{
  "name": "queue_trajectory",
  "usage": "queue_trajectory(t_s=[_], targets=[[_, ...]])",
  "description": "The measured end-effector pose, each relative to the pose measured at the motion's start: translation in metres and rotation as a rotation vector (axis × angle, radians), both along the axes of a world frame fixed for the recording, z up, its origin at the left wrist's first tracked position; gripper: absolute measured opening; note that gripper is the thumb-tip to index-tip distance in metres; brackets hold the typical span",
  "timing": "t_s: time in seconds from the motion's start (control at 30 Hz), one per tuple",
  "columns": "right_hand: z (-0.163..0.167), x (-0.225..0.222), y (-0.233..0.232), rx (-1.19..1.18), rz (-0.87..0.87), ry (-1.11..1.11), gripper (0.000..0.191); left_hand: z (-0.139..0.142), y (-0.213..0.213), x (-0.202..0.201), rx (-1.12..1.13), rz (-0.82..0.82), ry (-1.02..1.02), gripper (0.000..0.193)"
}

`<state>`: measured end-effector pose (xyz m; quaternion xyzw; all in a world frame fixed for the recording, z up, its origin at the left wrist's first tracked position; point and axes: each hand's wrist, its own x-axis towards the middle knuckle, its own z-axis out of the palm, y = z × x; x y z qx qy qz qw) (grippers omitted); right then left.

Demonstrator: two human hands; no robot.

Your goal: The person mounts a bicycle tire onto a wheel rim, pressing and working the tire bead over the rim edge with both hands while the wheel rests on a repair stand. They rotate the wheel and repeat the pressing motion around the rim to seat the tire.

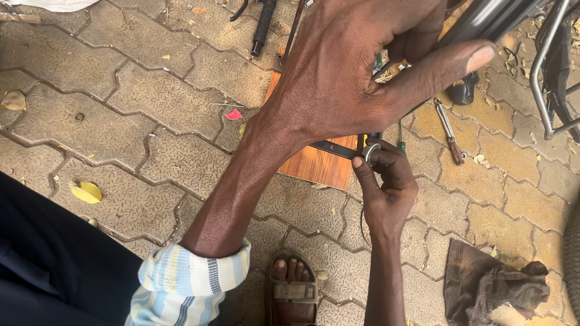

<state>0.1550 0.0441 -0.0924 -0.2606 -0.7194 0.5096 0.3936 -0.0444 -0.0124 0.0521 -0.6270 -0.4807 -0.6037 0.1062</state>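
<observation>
My left hand (344,72) reaches forward from a striped cuff and is closed around a dark tube (492,18) that slants up to the right, thumb stretched along it. Just below, my right hand (386,187) pinches a small round silver metal part (371,153) between thumb and fingertips. That part is held beside a thin black bar (332,148) lying across an orange wooden board (317,168). What lies under my left palm is hidden.
On the paving stones lie pliers (451,131), a green-handled screwdriver (400,145), a black-handled tool (263,27) and a dark rag (492,284). A grey metal frame (542,78) stands at the right edge. A sandalled foot (293,290) rests below my hands.
</observation>
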Motion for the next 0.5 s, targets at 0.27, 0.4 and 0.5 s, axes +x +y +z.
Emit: queue_trajectory(t_s=[0.27,0.4,0.5], targets=[[-0.0009,0.0003,-0.0043,0.021,-0.001,0.001,0.018,-0.0041,0.0005,0.0017,0.024,-0.014,-0.038,0.028],[-0.0018,0.0002,-0.0027,0.007,0.007,0.01,0.018,-0.0058,0.0017,0.0009,-0.06,0.03,-0.036,0.028],[-0.0029,-0.0001,-0.0027,-0.01,0.008,0.015,0.018,-0.0076,0.0028,-0.001,-0.066,0.032,-0.036,0.028]])
